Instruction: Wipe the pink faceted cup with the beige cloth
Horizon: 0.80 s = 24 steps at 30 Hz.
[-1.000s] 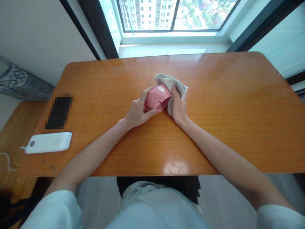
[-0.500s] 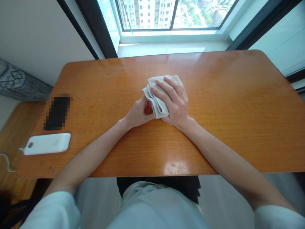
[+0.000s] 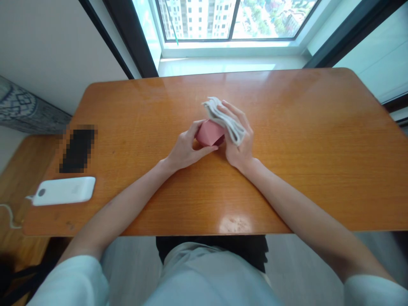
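On the near left of the brown worktop (image 3: 318,161), a long white thing (image 3: 65,191) is seen, with a dark, blurry shape (image 3: 78,151) just past it. In the middle, a pink thing (image 3: 209,132) with flat sides is held by the left hand (image 3: 184,148). A folded pale cloth (image 3: 225,119) is gripped by the right hand (image 3: 245,146), close against the pink thing's right side. Far off, a window (image 3: 229,21) is seen.

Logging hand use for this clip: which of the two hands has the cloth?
The right hand, holding the pale folded cloth; the left hand instead grips the faceted pink object.
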Motion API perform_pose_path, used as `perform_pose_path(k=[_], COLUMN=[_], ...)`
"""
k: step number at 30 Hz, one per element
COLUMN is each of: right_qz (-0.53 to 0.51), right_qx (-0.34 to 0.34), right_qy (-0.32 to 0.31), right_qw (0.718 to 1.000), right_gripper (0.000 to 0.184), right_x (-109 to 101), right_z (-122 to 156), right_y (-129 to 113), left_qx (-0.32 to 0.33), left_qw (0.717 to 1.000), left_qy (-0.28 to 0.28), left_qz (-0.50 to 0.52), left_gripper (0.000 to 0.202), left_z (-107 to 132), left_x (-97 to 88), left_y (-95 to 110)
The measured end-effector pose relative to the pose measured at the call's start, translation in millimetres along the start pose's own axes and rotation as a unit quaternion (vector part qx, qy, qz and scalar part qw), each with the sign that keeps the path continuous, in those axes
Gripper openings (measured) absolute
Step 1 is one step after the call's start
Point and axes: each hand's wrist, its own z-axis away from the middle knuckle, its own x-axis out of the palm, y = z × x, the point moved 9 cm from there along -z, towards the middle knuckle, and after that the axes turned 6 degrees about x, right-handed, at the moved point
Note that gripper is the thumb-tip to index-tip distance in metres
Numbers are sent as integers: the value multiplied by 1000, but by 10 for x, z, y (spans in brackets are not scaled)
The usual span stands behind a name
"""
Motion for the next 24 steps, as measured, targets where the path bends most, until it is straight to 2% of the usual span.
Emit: perform_pose_path(k=[2,4,6,9,11,13,16,18,20,22,24], right_qz=[46,65,54,2,0,38,101,115,93,48,18], right_qx=[-106,-129,-80,59,82,9,-123,-143,-107,-8,87], right_qy=[-64,-81,-56,33,57,28,-59,-84,-51,18,70], right_qw=[991,986,994,998,995,999,985,979,989,999,994], right_gripper=[55,56,58,61,59,58,60,58,59,60,62], right_x=[100,140,116,-19,-63,-21,149,213,164,31,-75], right_z=[46,52,6,-28,-9,5,76,91,47,-9,-11], right_y=[-311,-377,-228,170,240,42,-338,-397,-276,14,285], left_qx=[2,0,2,13,18,10,5,3,-7,-17,-20], left_qw=[1000,1000,1000,1000,1000,1000,1000,999,999,999,1000], left_qy=[-4,-3,8,14,11,15,-5,-13,1,10,6], left_qz=[-11,-22,-27,-21,-15,-16,-24,-35,-39,-32,-22], left_gripper=[58,54,59,73,74,73,55,54,60,73,76], left_z=[28,37,22,-17,-24,-4,42,55,44,20,0], left_x=[10,11,-5,-7,-2,-10,27,42,15,-5,-2], left_y=[-54,-79,-52,48,81,40,-62,-98,-86,-33,23])
